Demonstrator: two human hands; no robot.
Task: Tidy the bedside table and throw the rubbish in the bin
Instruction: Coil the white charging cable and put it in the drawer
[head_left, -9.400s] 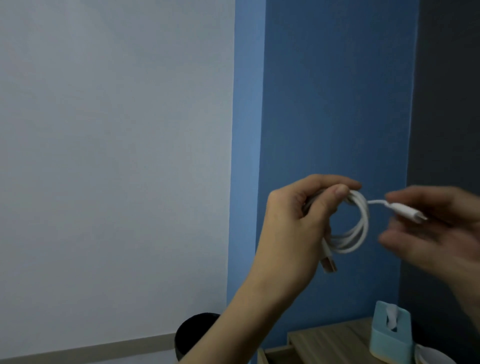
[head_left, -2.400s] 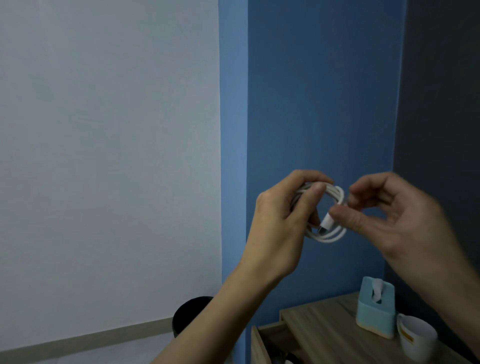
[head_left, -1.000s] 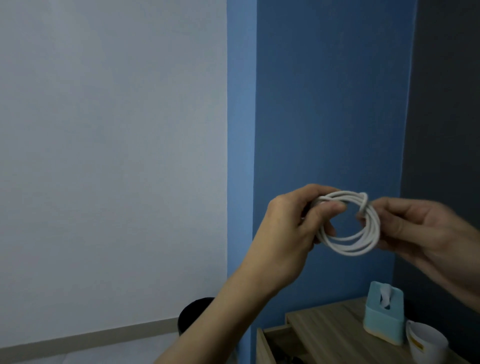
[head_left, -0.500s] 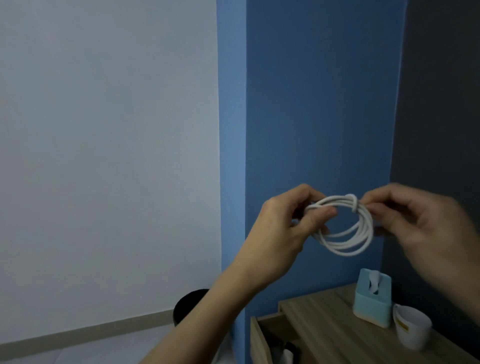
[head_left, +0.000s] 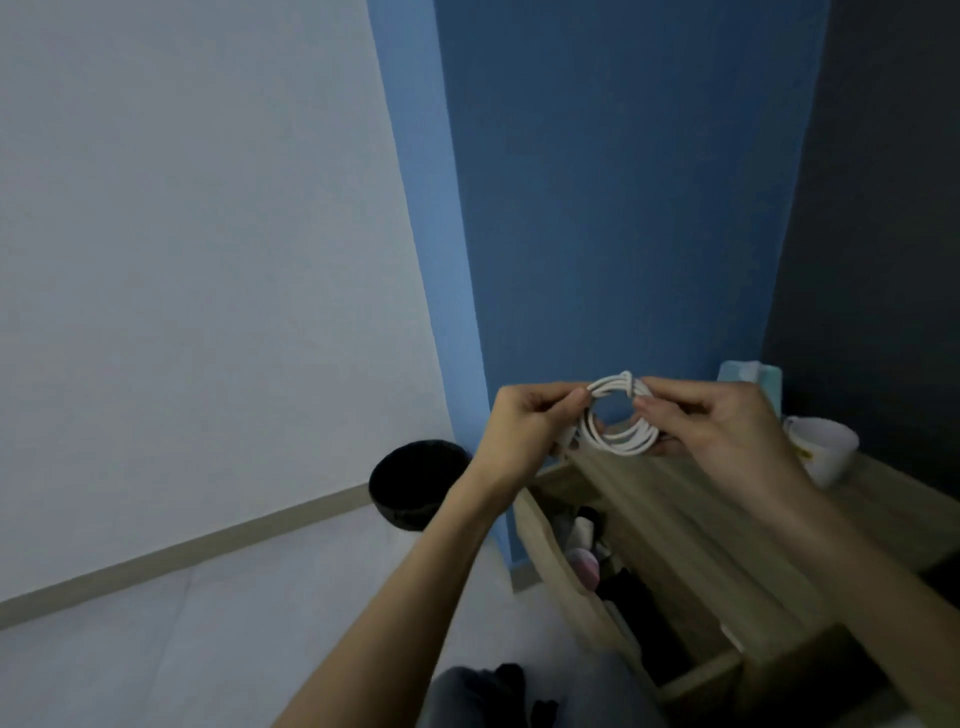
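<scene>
A white charging cable (head_left: 621, 441), wound into a small coil with a knot at its top, hangs between both hands above the back left corner of the wooden bedside table (head_left: 691, 514). My left hand (head_left: 524, 431) pinches the coil's left side. My right hand (head_left: 711, 421) pinches its right side, near the knot. A black round bin (head_left: 415, 483) stands on the floor to the left of the table, against the wall.
The table's drawer (head_left: 597, 571) stands pulled out, with a pink item and dark things inside. A white mug (head_left: 823, 449) and a light blue tissue box (head_left: 753, 379) sit at the back of the tabletop. Pale floor lies to the left.
The view has tilted down, so the open drawer, tabletop and floor now show. Both hands with the knotted coil have come lower, close above the table.
</scene>
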